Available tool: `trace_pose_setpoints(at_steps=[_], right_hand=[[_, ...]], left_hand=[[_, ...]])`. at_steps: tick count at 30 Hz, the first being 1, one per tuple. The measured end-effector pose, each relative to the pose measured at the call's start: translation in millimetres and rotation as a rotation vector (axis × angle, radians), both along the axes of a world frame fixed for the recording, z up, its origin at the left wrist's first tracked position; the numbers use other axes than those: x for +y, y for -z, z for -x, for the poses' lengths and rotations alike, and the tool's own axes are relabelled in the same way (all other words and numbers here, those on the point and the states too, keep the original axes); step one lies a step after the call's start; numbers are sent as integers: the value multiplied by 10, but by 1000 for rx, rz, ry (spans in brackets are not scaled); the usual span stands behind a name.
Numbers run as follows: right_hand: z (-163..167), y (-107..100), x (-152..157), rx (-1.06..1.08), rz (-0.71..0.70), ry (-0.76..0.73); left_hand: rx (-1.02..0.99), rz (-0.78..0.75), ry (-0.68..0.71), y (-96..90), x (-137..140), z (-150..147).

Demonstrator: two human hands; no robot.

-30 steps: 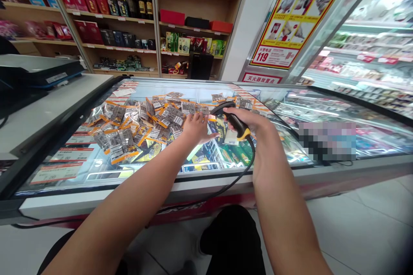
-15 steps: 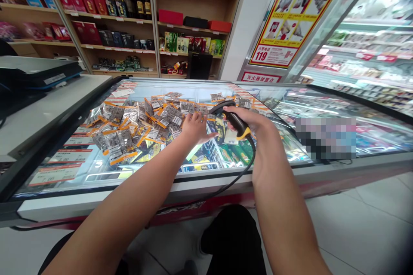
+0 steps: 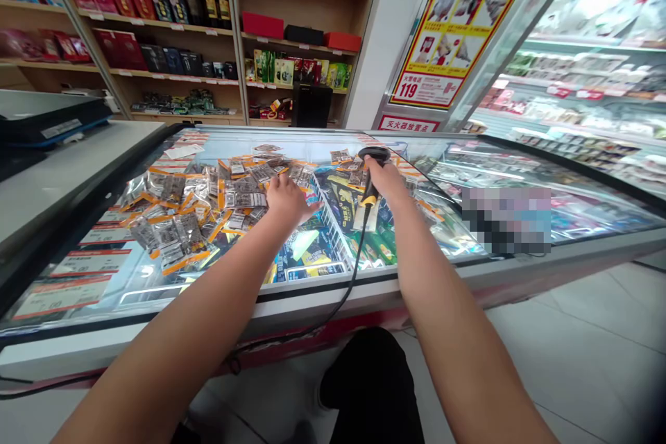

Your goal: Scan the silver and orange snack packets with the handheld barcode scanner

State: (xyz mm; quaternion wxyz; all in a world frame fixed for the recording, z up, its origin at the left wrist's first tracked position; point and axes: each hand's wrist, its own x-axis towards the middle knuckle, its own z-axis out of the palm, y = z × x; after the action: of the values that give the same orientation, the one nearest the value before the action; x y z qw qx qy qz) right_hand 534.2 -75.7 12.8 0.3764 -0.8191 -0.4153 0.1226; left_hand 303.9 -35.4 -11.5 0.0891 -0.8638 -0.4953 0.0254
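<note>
My right hand (image 3: 386,179) grips a black and yellow handheld barcode scanner (image 3: 370,189), its head at the top and its cable hanging toward me. My left hand (image 3: 288,200) rests palm down at the right side of a heap of small packets with orange edges (image 3: 177,239), its thumb stretched out away from the bent fingers. A packet with a printed label (image 3: 243,198) lies right beside those fingertips. The packets are spread over the glass top (image 3: 140,277) of a chest freezer. A smaller group of packets (image 3: 340,157) lies near the scanner.
Below the glass, a white wire divider (image 3: 333,225) separates bagged goods. The scanner's cable (image 3: 354,270) crosses the freezer's front edge. A counter with a black device (image 3: 46,121) stands at left, stocked shelves (image 3: 171,17) behind, and a refrigerated display (image 3: 583,76) at right.
My left hand has moved left over the packets, away from the scanner. My right hand has turned the scanner more upright and moved it slightly farther away. The view has shifted a little.
</note>
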Motion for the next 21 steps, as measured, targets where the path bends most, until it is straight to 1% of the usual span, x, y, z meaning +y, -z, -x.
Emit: trace_pose_setpoints(at_steps=[3, 5, 8, 11, 13, 15, 16, 18, 20, 21], right_hand=[[58, 72, 142, 33, 40, -44], [114, 97, 248, 30, 58, -124], [163, 77, 396, -22, 75, -180], [170, 25, 479, -49, 96, -233], [169, 15, 480, 19, 78, -294], [174, 33, 439, 132, 34, -358], [179, 45, 407, 200, 12, -390], [197, 60, 328, 357, -26, -440], [226, 43, 244, 501, -65, -446], [244, 21, 203, 543, -85, -424]], left_hand=[[12, 4, -44, -18, 89, 86], [13, -4, -77, -27, 139, 137], [22, -28, -111, -37, 186, 185], [26, -38, -113, -59, 181, 186], [12, -50, -106, -85, 146, 171], [-25, -87, -79, -113, 89, 152], [-52, -111, -40, -124, 54, 140], [-93, -119, 115, -129, -24, 105], [-102, -43, 323, -109, -105, 49], [-96, 13, 406, -89, -144, 14]])
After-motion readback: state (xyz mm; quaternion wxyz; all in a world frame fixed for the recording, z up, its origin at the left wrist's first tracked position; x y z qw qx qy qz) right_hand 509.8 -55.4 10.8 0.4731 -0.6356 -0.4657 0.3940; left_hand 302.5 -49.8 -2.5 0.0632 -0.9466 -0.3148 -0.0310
